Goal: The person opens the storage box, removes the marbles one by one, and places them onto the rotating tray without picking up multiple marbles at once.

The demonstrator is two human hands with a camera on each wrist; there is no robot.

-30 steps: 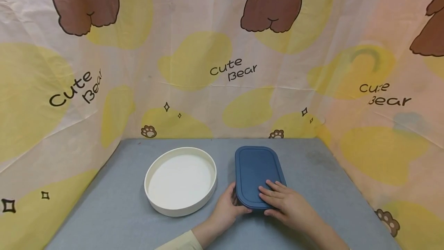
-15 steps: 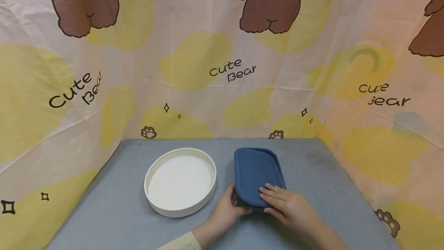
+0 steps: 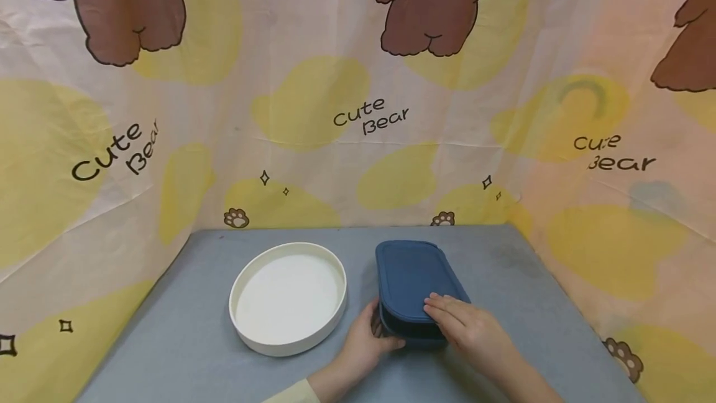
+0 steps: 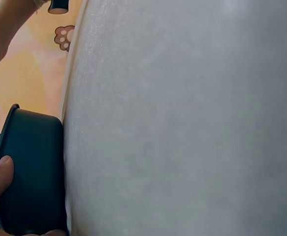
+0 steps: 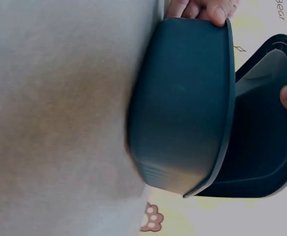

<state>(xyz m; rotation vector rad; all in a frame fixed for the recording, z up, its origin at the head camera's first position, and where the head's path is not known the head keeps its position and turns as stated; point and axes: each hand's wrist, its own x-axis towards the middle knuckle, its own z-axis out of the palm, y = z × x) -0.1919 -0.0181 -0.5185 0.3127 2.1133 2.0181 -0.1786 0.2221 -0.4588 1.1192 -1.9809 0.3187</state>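
A dark blue rectangular box [image 3: 426, 342] stands on the table with its lid [image 3: 416, 275] tilted up at the near end, showing a dark gap. My left hand [image 3: 360, 342] holds the box's near left corner, thumb on the near wall. In the left wrist view that thumb presses against the box wall [image 4: 32, 167]. My right hand [image 3: 475, 331] grips the near right part of the lid, fingers on top. The right wrist view shows the thumb against the lid's underside [image 5: 261, 142], which is raised from the box rim. The box's contents are hidden.
A round white shallow tray [image 3: 288, 296] sits left of the box, close to my left forearm. The table has a grey-blue cover [image 3: 184, 328]. A bear-print cloth [image 3: 313, 111] hangs around its back and sides.
My right hand has raised the lid's near edge off the box and shifted it slightly to the right. The left hand keeps its hold on the box corner.
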